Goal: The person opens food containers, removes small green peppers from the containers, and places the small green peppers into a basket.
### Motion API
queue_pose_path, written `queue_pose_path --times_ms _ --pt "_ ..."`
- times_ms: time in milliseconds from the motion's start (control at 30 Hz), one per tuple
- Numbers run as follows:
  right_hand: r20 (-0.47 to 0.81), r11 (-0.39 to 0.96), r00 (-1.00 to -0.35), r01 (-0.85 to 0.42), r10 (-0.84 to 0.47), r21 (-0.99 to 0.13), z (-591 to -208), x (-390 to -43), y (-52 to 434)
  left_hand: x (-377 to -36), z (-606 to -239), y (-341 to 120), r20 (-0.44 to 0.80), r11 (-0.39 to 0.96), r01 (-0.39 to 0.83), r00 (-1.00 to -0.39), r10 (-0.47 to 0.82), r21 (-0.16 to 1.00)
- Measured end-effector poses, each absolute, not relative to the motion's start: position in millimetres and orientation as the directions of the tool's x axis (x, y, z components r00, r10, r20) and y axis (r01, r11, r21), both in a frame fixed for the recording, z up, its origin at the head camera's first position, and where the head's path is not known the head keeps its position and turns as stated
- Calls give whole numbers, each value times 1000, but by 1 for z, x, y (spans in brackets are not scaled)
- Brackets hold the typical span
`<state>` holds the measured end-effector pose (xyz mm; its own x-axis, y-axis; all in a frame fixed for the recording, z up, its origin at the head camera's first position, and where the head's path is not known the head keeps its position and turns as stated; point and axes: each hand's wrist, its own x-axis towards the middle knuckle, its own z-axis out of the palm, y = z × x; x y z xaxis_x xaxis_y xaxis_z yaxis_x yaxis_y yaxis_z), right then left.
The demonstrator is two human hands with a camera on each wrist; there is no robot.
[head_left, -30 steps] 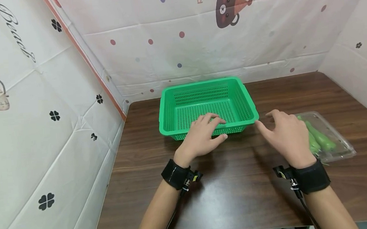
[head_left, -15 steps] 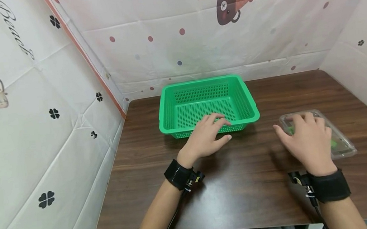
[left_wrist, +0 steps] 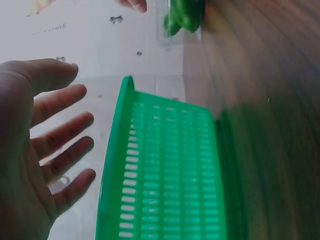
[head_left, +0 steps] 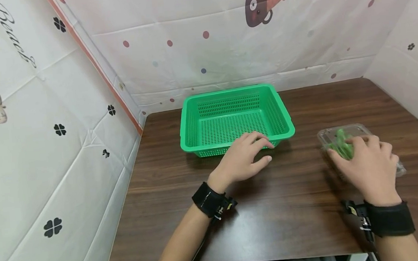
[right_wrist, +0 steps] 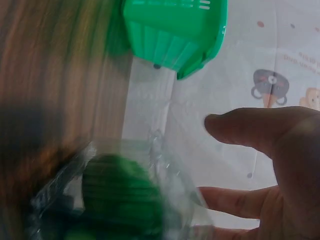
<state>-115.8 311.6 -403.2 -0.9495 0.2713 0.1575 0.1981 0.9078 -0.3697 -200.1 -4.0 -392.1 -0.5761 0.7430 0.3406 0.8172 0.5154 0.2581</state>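
A green plastic basket with slotted sides stands upright at the back of the table. My left hand hovers by its near rim, fingers spread and slightly bent, with nothing held. In the left wrist view these fingers are apart from the basket wall. On the right lies a clear plastic box with green peppers in it, partly hidden by my right hand. That hand is over the box, thumb and fingers parted; the right wrist view has its fingertips beside the box wall, contact unclear.
The brown wooden table has its front edge near my body. A white printed sheet rises behind the table, with more sheeting at the left and right sides. Black straps with small cameras sit on both wrists.
My right hand has moved right from beside the basket to over the pepper box, then slightly toward me. My left hand has drifted slightly right along the basket's near rim.
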Motion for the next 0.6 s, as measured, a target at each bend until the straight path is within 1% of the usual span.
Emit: queue_pose_path --times_ms 133,233,367,467,600 --pt "103 900 -957 216 273 -379 -409 -112 321 -200 -398 9 354 437 876 -482 801 205" --pt "61 894 -960 229 273 -385 -414 -109 327 -198 -404 19 320 403 898 -439 839 176" --pt "31 903 -960 249 277 -350 -418 -106 331 -195 -413 31 263 391 909 -417 870 146" --pt "38 914 -960 250 276 -320 -418 -106 331 -192 -420 41 238 388 914 -406 882 122" --pt "60 920 -959 248 278 -305 -416 -106 331 -189 -429 57 220 383 912 -408 886 148"
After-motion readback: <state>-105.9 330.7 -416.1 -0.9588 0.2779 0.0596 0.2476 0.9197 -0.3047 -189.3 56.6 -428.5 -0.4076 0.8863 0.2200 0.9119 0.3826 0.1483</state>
